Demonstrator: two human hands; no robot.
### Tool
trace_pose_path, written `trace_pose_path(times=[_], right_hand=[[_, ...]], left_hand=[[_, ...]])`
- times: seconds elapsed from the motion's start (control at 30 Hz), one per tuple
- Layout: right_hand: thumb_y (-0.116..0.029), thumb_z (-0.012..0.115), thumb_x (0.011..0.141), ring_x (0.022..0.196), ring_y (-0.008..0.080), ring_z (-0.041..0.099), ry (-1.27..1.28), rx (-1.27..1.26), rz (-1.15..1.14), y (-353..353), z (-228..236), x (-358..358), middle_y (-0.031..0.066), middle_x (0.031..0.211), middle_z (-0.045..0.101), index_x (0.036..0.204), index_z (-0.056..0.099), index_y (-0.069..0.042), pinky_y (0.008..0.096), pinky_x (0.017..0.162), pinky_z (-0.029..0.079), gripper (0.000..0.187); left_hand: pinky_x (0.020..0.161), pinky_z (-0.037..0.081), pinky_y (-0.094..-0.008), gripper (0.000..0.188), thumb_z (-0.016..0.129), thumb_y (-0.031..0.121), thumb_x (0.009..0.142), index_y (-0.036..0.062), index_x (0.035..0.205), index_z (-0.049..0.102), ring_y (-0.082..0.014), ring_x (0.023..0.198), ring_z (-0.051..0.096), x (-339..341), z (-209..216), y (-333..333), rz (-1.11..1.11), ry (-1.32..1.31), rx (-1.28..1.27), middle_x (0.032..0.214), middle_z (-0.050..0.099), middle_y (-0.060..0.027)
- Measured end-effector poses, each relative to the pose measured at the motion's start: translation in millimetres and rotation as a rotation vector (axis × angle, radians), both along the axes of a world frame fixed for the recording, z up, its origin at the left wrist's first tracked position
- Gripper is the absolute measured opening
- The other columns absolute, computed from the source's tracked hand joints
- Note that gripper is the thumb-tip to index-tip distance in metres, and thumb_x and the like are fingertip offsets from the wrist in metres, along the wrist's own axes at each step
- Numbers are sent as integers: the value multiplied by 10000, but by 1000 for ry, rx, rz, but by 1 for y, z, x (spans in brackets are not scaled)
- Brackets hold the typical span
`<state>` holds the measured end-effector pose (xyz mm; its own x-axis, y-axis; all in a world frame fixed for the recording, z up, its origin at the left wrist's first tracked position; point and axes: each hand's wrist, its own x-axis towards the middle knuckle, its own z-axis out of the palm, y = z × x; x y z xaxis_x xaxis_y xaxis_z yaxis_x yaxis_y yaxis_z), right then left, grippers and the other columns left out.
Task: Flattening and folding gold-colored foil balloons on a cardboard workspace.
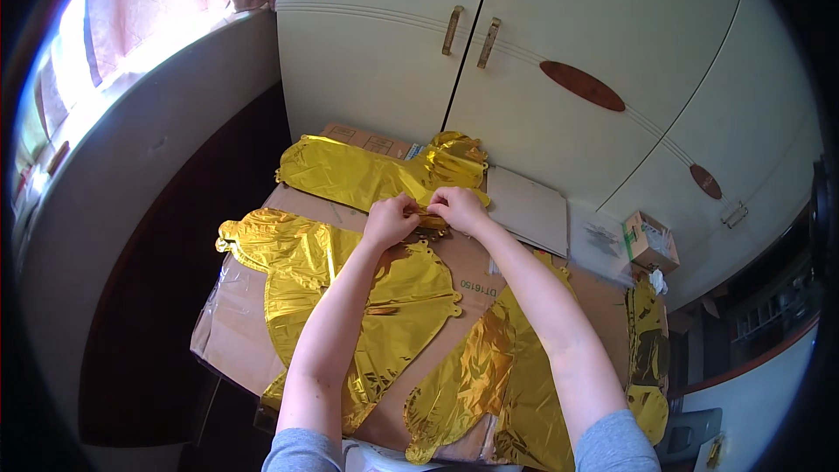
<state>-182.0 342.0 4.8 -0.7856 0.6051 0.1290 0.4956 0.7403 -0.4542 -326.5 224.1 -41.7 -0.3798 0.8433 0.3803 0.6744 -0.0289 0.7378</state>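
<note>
On the flattened cardboard box (472, 284) before me, my left hand (390, 220) and right hand (457, 207) pinch the same gold foil balloon (367, 173), fingers closed on its near edge. More deflated gold balloons (350, 284) lie spread just below my forearms.

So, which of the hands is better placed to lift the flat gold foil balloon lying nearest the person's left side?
Probably the left hand: that flat gold foil balloon lies directly under the left forearm, while the right hand would have to cross over.
</note>
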Motion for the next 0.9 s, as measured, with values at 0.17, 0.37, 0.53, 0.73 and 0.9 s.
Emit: trace_pose_path(times=[0.17,0.37,0.53,0.73,0.9], right_hand=[[-169,746,782,741,232,669,69,-8,83,0,-4,1,83,810,698,901,641,-73,357,689,516,186],[-138,796,724,744,241,662,97,-1,21,-6,2,-4,75,771,667,839,554,-53,356,669,507,281],[-201,809,715,712,244,640,79,3,13,-4,2,-5,80,754,656,845,580,-56,342,643,494,301],[-264,718,788,752,274,660,111,131,85,10,-14,-3,110,813,685,922,709,-73,353,685,509,233],[-259,652,824,832,296,669,9,92,21,4,-8,-4,126,884,699,892,727,-63,384,753,523,220]], left_hand=[[799,528,-421,235,647,228,740,61,891,715,-336,817,678,-2,-3,1,3,0,6,834,701,-161],[791,527,-436,228,635,231,754,61,879,721,-353,795,672,-1,-2,-1,10,-8,51,814,694,-167],[769,524,-447,225,631,252,812,58,896,712,-362,800,670,-1,-5,1,43,-17,52,818,689,-181],[745,522,-452,235,629,262,851,43,910,689,-372,796,666,-3,-7,4,28,-9,24,821,686,-189],[744,522,-448,226,637,253,846,43,913,689,-368,805,668,-4,-6,2,48,-24,-1,826,687,-189]])
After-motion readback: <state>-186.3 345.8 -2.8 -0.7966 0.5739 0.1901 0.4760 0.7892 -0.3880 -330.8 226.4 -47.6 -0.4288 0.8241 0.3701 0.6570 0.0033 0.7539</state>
